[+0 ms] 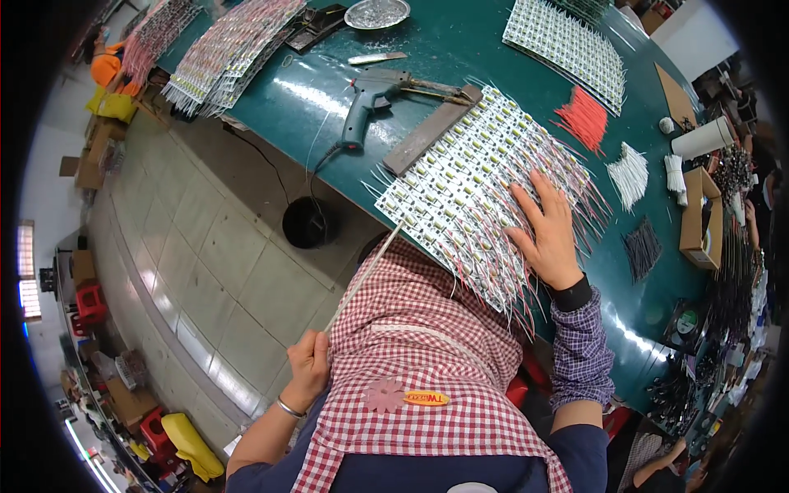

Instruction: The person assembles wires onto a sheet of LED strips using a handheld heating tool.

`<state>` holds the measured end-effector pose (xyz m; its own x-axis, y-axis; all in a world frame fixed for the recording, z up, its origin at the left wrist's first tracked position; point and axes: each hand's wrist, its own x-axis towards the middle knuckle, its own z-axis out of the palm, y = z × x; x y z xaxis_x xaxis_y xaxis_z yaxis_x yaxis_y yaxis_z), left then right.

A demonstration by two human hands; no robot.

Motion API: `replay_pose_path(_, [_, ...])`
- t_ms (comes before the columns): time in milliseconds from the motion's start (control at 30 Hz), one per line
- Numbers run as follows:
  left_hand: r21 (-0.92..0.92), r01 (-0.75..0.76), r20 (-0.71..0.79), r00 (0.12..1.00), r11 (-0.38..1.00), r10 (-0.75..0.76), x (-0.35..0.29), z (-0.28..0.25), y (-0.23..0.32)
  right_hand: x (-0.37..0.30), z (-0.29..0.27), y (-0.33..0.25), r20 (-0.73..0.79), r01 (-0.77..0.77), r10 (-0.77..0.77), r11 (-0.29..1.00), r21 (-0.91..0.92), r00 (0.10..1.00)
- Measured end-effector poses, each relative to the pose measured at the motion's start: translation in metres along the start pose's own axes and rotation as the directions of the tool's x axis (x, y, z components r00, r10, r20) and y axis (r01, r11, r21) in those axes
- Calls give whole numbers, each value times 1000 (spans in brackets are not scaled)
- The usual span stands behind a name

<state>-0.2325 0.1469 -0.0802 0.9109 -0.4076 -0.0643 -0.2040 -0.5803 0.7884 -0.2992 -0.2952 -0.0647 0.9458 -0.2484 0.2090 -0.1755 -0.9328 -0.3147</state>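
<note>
My left hand point(310, 361) is closed around the lower end of a long, thin pale stick point(362, 280). The stick slants up to the near left edge of a panel of small white circuit boards point(448, 185). Rows of yellowish-green parts and many thin red and white wires cover that panel. Fingers spread, my right hand point(549, 238) lies on the wires at the panel's right side. A brown bar point(433, 131) lies along the panel's far left edge. Beside it rests a grey-green, gun-shaped hand tool point(362, 111) with a cord.
Stacked board panels lie at the far left point(238, 49) and far right point(567, 49). Right of my panel are red wires point(583, 119), white wires point(629, 177), dark wires point(643, 249) and a cardboard box point(701, 218). A black bucket point(305, 223) stands on the floor.
</note>
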Motion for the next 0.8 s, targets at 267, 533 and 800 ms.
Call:
replay_pose_path(267, [16,-44,-23,999,999,45,13,0,7,-1,4,1,-11,5,-5,1000,-7,1000])
replay_pose_path(533, [46,-130,-41,990,991,131,19,2,1,-1,2,0,-5,-2,2,1000,5,1000])
replay_pose_path(800, [61,-216,-25,976,975,218,68,17,35,-1,1,1,11,-6,6,1000,-4,1000])
